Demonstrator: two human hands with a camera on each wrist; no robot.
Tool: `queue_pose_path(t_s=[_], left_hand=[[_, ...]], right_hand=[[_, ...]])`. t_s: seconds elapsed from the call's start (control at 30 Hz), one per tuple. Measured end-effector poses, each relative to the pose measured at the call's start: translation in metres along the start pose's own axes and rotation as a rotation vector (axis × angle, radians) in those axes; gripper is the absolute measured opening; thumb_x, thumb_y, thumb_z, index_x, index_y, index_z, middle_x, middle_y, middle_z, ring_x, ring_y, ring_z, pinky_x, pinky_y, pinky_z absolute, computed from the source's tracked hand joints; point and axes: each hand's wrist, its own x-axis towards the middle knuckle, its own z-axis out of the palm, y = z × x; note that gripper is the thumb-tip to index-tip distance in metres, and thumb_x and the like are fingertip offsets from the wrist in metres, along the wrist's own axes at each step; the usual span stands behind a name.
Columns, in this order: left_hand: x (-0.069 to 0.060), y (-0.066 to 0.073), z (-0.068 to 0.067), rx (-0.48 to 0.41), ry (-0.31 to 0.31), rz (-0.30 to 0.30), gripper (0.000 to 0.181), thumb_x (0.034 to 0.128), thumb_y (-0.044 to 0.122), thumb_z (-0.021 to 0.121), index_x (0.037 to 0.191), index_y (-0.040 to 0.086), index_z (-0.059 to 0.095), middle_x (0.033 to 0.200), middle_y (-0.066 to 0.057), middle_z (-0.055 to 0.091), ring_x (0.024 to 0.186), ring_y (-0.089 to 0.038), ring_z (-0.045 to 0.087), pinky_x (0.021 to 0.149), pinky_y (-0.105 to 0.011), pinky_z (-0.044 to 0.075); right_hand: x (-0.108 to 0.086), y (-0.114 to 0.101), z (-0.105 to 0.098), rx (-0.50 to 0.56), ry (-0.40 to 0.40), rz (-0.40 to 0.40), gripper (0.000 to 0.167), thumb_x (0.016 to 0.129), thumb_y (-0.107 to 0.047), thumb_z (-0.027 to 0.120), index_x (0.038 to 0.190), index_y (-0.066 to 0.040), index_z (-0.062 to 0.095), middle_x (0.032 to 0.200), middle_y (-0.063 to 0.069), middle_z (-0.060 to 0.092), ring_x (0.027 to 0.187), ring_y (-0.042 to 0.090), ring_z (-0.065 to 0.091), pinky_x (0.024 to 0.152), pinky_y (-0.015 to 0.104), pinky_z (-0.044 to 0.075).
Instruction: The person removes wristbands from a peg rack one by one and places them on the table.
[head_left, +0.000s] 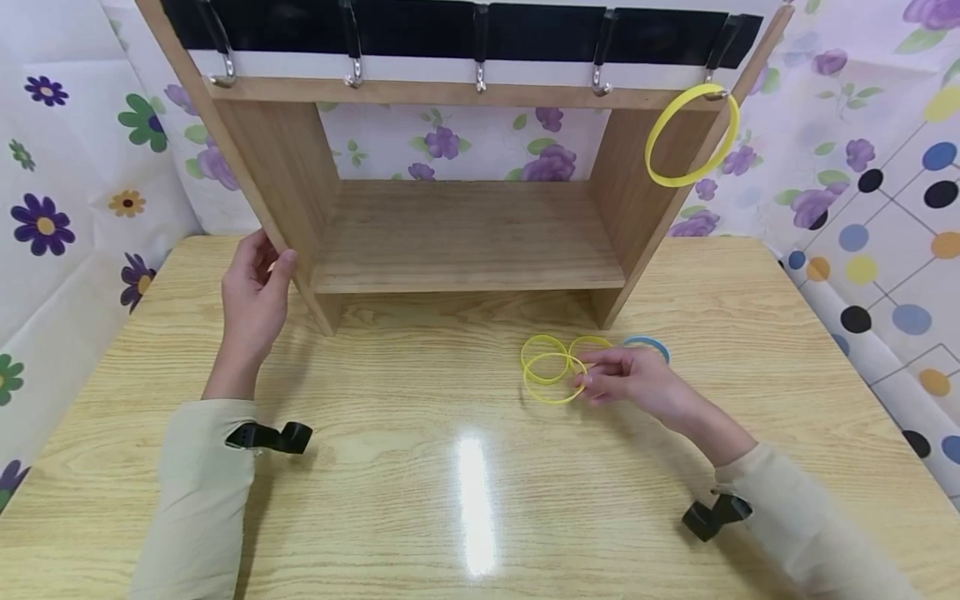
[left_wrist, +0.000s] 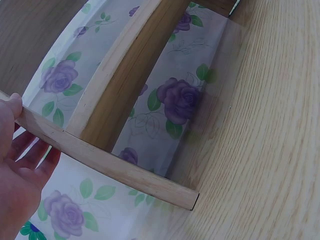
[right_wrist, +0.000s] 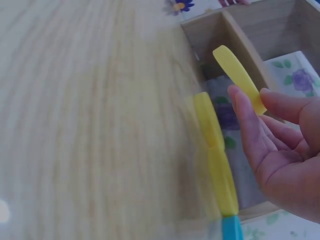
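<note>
My left hand point(head_left: 258, 292) grips the front edge of the wooden rack's left side panel point(head_left: 258, 196); in the left wrist view the thumb lies on one face, with the fingers behind. Between thumb and fingers, my right hand point(head_left: 633, 382) pinches a yellow ring point(right_wrist: 240, 77), raised off the table. Two more yellow rings point(right_wrist: 209, 120) point(right_wrist: 223, 180) lie below it on the table, beside a blue ring point(head_left: 647, 339) partly hidden by the right hand. Another yellow ring point(head_left: 652, 150) hangs from the rack's rightmost hook.
Several metal hooks point(head_left: 480, 79) line the rack's upper bar point(head_left: 420, 93). A lower shelf point(head_left: 465, 237) joins the side panels. The rack stands at the back of the wooden table point(head_left: 375, 500), with flower-patterned sheets point(head_left: 75, 158) behind and a dotted one point(head_left: 892, 275) on the right.
</note>
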Motion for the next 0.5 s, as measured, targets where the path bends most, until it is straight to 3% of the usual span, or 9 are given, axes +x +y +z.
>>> queue_pose_path(t_s=[0.5], left_hand=[[0.000, -0.001, 0.000, -0.005, 0.002, 0.000, 0.037, 0.0989, 0.008, 0.053, 0.135, 0.000, 0.050, 0.114, 0.000, 0.058, 0.108, -0.011, 0.055, 0.090, -0.024, 0.045]], right_hand=[[0.000, 0.017, 0.009, 0.023, -0.102, 0.064, 0.044, 0.094, 0.001, 0.059, 0.131, 0.019, 0.044, 0.106, 0.026, 0.066, 0.091, 0.023, 0.068, 0.079, 0.037, 0.055]])
